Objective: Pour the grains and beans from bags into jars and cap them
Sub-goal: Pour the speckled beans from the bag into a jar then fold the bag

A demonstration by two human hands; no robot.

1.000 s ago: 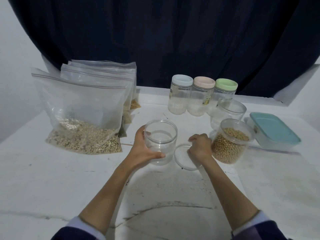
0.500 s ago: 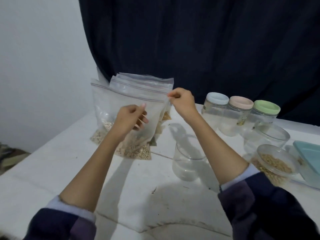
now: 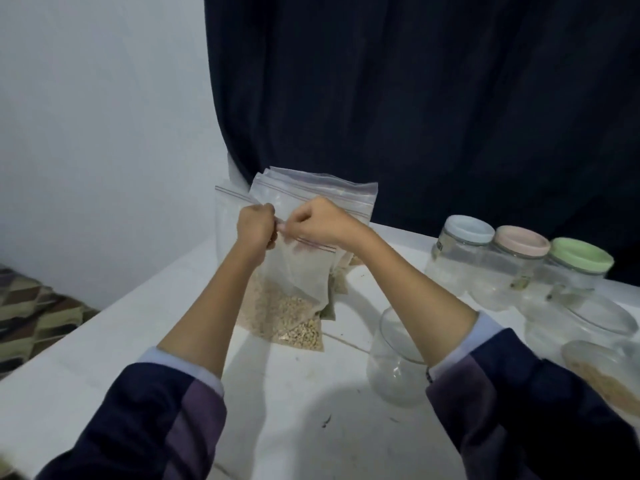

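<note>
Hands meet at the zip strip of a clear bag of grains (image 3: 294,299) standing on the white table (image 3: 114,341): left hand (image 3: 254,225) and right hand (image 3: 320,221) both pinch its top edge. An open empty jar (image 3: 391,368) stands just right of the bag.

Dark navy-and-purple sleeves (image 3: 166,407) with pale blue cuffs (image 3: 180,363).

Hidden and cut off, from my seat

My right forearm covers the near rim of the clear open glass jar (image 3: 391,368); at four o'clock, the blurred bean-filled clear jar (image 3: 602,375) runs off-frame; rear clear zip bags (image 3: 311,188) sit mostly hidden.
</note>
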